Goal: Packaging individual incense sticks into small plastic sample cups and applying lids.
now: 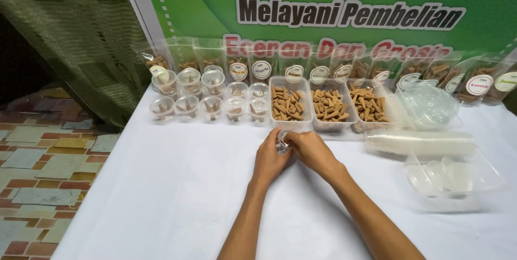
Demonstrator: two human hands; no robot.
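Head view shows your left hand point(271, 158) and right hand point(311, 152) meeting at the centre of the frame, over the white tablecloth point(177, 195). Your fingers curl around a small clear plastic cup point(282, 140) pinched between both hands, so each hand is closed on it; what the cup holds is hidden by your fingers. The cup sits just below the near edge of the left tray of brown cones point(288, 104). Two more trays of cones point(347, 106) stand to its right. To the upper left of your hands, filled clear cups point(207, 95) stand in rows. At the right of the frame lies a sleeve of stacked cups point(420, 142) on its side, with a box of clear lids point(452, 176) below it. Labelled bags point(318, 68) lean against the green banner point(334, 1) along the top.
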